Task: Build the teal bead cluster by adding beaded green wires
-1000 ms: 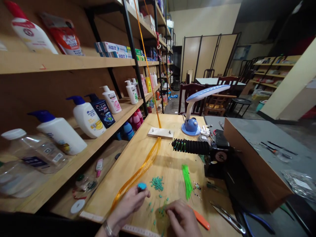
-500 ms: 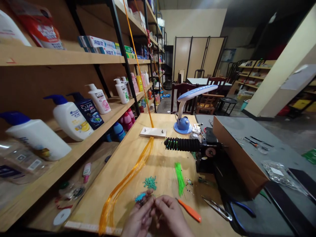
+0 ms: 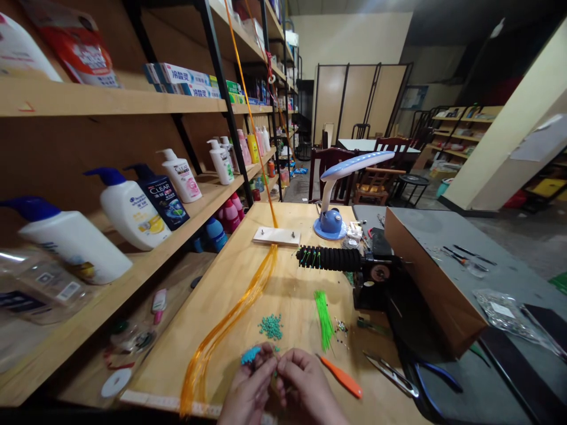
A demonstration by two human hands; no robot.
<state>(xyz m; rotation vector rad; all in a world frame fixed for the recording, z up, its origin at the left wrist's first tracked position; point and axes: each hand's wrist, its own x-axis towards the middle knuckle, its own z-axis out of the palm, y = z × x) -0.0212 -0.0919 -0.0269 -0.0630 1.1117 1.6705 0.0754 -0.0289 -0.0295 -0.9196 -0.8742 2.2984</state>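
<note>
My left hand [image 3: 252, 386] and my right hand [image 3: 305, 383] meet low in the middle, over the near part of the wooden table [image 3: 225, 295]. Fingers of both are pinched together on something too small to make out. Bright blue beads [image 3: 250, 355] show beside my left fingertips. Just beyond the hands lies a pile of teal beads [image 3: 270, 326]. Green strands [image 3: 324, 321] lie to the right, with small loose pieces [image 3: 341, 327] beside them. An orange-handled tool [image 3: 343, 378] rests right of my right hand.
Orange threads [image 3: 221, 324] run along the table's left to a clamping plate [image 3: 277, 236]. A black ribbed roller [image 3: 330, 258] on a machine and a blue lamp [image 3: 330, 223] stand behind. Snips [image 3: 390, 375] and blue-handled pliers [image 3: 436, 378] lie right; shelves [image 3: 177, 236] with bottles line the left.
The view has shifted slightly, so the surroundings sit a little further right. Both hands stay together, with only small changes in the fingers.
</note>
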